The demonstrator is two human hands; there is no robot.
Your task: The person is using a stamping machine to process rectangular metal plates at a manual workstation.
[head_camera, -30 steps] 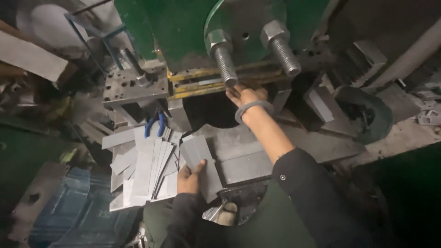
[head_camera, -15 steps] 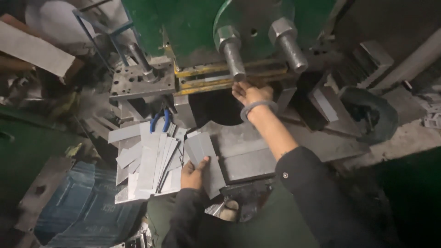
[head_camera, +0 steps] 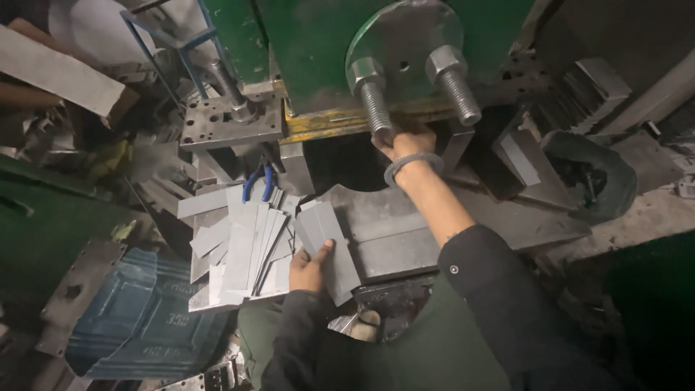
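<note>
The left hand (head_camera: pixel 310 266) pinches a grey metal strip (head_camera: pixel 327 246) beside the fanned strip pile (head_camera: pixel 239 250), ready to lift. The right hand (head_camera: pixel 405 145) reaches under the green press (head_camera: pixel 318 51); its fingers are hidden, so I cannot tell their grip.

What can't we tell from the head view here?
- Right hand: fingers reach into the dark press opening; what they touch is hidden.
- Left hand: rests on a grey metal strip; grip underneath hidden by the hand.
- Blue-handled pliers: jaws covered by the strip pile.
- Green press: top cut off by the frame edge.
</note>
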